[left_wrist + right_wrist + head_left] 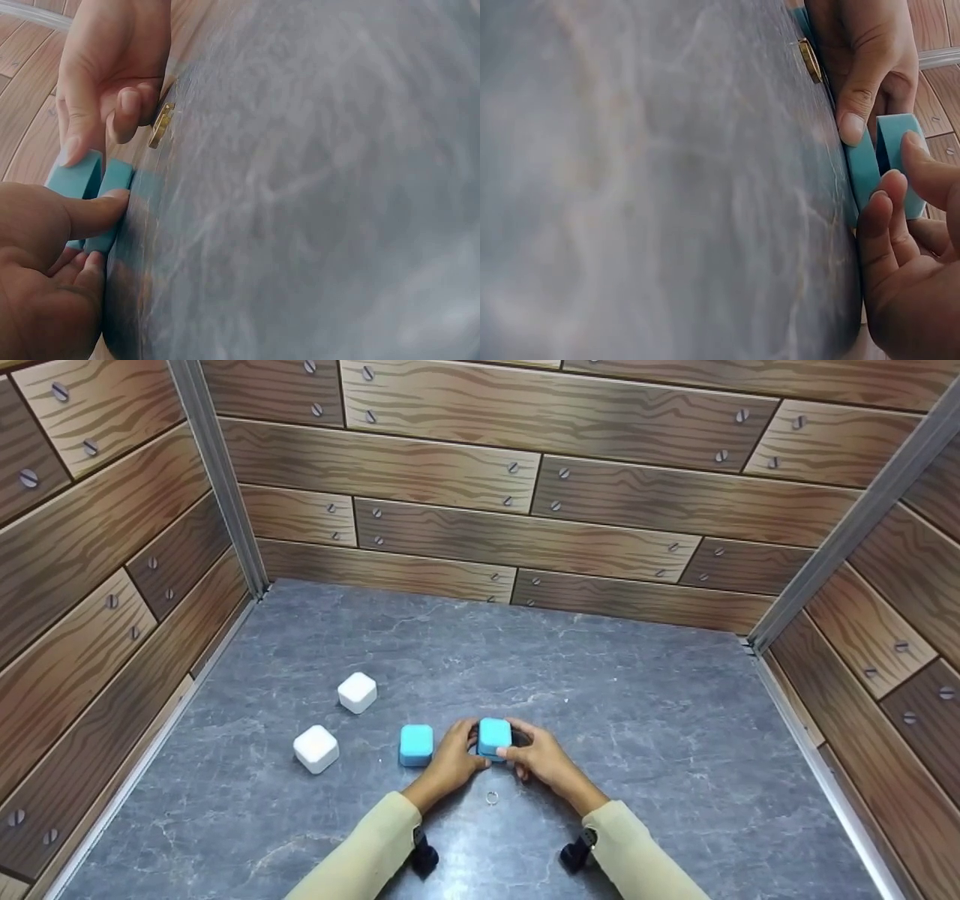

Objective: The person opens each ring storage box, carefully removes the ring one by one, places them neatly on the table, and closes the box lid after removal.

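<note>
A small teal box with rounded corners is between both hands, its lid (495, 732) partly raised. In the wrist views a wedge-shaped gap shows between the lid and the base (117, 174). My left hand (452, 754) holds the base low at the table, thumb on its near side. The lid is pinched by my right hand (546, 759), with the thumb on its near face (901, 131). What lies inside the box is hidden. A gold ring (492, 798) rests on the table just in front of the box, also visible in the left wrist view.
Left of my left hand stands another teal box (416, 745). Two white boxes (316, 749) sit farther left, one behind the other. The grey marbled tabletop (660, 735) is enclosed by wood-patterned walls (450, 480) at the back and sides.
</note>
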{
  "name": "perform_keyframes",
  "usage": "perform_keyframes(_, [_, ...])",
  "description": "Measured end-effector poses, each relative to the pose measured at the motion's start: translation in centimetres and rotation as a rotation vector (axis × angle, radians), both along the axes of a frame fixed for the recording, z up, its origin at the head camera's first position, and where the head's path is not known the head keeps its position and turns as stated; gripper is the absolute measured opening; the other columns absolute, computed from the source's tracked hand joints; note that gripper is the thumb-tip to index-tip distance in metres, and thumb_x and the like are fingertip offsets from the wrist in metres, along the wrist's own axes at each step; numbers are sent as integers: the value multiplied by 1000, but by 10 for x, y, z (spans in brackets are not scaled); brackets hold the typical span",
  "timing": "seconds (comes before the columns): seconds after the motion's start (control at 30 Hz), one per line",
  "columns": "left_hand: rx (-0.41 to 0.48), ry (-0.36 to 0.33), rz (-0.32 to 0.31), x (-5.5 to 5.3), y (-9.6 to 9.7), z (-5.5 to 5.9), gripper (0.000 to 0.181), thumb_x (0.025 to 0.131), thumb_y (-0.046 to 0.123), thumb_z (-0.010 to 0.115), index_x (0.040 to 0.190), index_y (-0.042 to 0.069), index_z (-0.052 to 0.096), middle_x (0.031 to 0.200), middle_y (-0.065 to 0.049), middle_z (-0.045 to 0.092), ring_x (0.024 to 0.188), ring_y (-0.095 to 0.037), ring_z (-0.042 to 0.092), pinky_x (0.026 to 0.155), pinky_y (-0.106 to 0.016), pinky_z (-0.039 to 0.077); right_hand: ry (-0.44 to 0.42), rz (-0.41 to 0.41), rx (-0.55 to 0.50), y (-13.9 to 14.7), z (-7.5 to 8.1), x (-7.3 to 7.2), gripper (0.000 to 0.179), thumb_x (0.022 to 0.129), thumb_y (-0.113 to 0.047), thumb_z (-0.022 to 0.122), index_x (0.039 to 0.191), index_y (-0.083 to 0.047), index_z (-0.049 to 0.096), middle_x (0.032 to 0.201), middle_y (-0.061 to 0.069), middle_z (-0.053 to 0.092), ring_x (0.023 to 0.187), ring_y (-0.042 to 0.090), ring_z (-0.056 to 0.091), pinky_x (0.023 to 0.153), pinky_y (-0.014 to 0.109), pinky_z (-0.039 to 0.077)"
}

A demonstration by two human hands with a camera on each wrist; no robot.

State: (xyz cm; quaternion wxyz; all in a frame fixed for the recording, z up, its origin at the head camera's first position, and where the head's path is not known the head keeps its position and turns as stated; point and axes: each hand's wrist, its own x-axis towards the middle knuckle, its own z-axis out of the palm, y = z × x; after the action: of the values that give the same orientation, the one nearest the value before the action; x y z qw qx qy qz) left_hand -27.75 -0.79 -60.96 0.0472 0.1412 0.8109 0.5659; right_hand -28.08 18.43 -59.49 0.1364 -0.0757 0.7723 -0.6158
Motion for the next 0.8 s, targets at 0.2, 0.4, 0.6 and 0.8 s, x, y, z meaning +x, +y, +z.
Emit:
perform_keyframes(0.2, [-17,1,2,1,0,1,67,78,-14,74,139,-9,47,138,-25,49,132,-37,53,111,-38,45,25,27,41,0,-1,1,72,88,-6,75,152,0,41,144,29,50,49,10,52,46,23,45])
perform_keyframes(0.4, [-35,13,0,1,0,3,65,79,-13,74,138,-9,47,139,-25,48,132,-38,53,111,-38,45,39,35,49,0,0,1,71,87,-4,75,150,-1,42,143,30,49,51,10,53,47,23,46])
perform_keyframes(0.6, [-82,10,-3,0,0,3,67,81,-10,75,141,-8,46,141,-26,47,132,-37,54,110,-39,46,23,38,53,-1,1,2,71,87,-5,76,149,-2,43,143,29,49,53,11,54,47,23,46])
perform_keyframes(0.8, [-136,26,-21,-1,0,9,66,82,-6,76,140,-8,46,140,-26,48,131,-38,51,110,-42,45,23,46,54,1,1,1,73,85,-6,77,150,-1,43,112,19,65,54,12,56,48,24,47])
